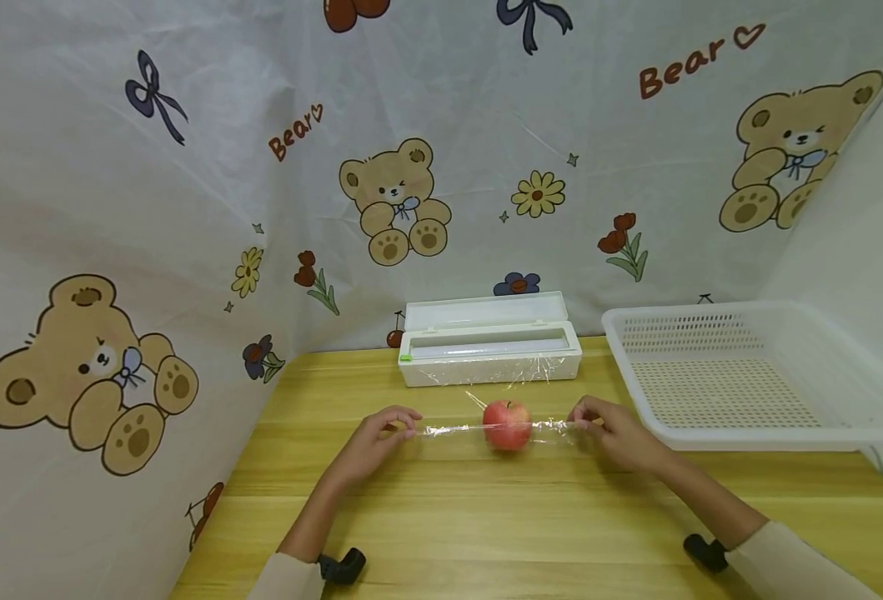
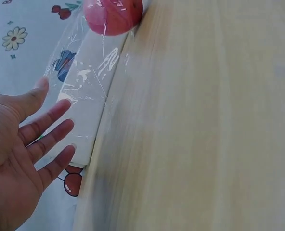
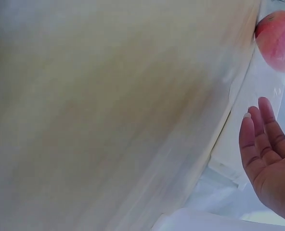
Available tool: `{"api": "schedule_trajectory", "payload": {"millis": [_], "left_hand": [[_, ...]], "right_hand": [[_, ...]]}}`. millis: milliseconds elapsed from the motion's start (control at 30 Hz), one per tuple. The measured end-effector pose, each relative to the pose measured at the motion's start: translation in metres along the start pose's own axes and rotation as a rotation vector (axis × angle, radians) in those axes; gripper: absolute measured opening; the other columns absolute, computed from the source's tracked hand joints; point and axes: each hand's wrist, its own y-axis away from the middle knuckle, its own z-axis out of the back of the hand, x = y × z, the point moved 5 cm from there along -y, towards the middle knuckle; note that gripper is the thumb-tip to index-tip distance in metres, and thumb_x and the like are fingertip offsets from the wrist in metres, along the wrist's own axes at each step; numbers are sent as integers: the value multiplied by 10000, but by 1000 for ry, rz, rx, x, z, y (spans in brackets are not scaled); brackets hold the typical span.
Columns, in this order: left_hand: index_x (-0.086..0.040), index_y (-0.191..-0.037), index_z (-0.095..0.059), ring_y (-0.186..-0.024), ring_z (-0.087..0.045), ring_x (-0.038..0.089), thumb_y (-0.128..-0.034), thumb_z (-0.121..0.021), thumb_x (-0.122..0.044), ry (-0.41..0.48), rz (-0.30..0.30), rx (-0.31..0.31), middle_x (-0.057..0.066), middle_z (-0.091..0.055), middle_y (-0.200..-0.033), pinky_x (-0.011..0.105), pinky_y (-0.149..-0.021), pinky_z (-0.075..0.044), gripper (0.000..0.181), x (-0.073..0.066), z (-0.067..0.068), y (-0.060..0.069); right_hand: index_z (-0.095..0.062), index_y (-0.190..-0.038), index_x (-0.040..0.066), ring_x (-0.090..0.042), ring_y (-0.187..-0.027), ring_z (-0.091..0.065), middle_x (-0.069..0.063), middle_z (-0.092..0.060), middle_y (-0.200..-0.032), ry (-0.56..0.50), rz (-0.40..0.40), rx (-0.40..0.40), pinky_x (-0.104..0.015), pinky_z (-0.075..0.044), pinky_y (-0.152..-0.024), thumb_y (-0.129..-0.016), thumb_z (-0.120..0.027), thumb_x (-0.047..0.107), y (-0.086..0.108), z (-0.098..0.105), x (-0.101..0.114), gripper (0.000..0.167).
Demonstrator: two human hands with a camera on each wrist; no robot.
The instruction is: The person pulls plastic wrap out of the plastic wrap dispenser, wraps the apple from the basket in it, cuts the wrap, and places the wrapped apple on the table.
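Note:
A sheet of clear plastic wrap (image 1: 449, 430) is stretched between the two hands, its near edge crossing in front of a red apple (image 1: 507, 435). The left hand (image 1: 381, 437) holds the wrap's left end near the thumb and forefinger; its other fingers spread loosely in the left wrist view. At the opposite end, the right hand (image 1: 615, 432) pinches the wrap; its thumb is cut off in the right wrist view. Behind the apple stands a white wrap dispenser box (image 1: 494, 368), lid raised, a roll visible inside. Shiny film lies over the box's front.
A white plastic basket (image 1: 756, 435) with a perforated bottom stands on the right of the wooden table (image 1: 456, 525). A bear-printed cloth (image 1: 471, 100) hangs behind the table and along its left side.

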Motion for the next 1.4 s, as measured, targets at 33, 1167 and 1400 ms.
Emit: {"api": "schedule_trajectory", "payload": {"millis": [33, 1167, 1400], "left_hand": [[-136, -1016, -675, -1251, -578, 240, -1015, -631, -244, 1, 2, -5, 7, -657, -1308, 504, -1007, -474, 117, 1, 0, -2], [-12, -1028, -731, -910, -617, 205, -968, -704, -130, 23, 127, -341, 66, -707, -1033, 315, -764, -507, 134, 33, 1, -57], [-23, -987, -736, -854, -614, 213, -956, -707, -75, 10, 153, -360, 87, -708, -985, 328, -756, -516, 67, 37, -5, -62]], "right_hand": [[-616, -942, 75, -190, -974, -644, -53, -708, -1020, 6, -4, -10, -325, -576, -801, -989, -618, 14, -1, 1, -1, 77], [-636, -959, -51, -155, -754, -572, -97, -645, -832, 10, -234, -219, -239, -489, -652, -982, -620, -10, -43, 3, -25, 49], [-667, -885, -22, -166, -739, -547, -82, -649, -804, 50, -244, -242, -265, -466, -662, -946, -668, -12, -51, 3, -32, 63]]}}
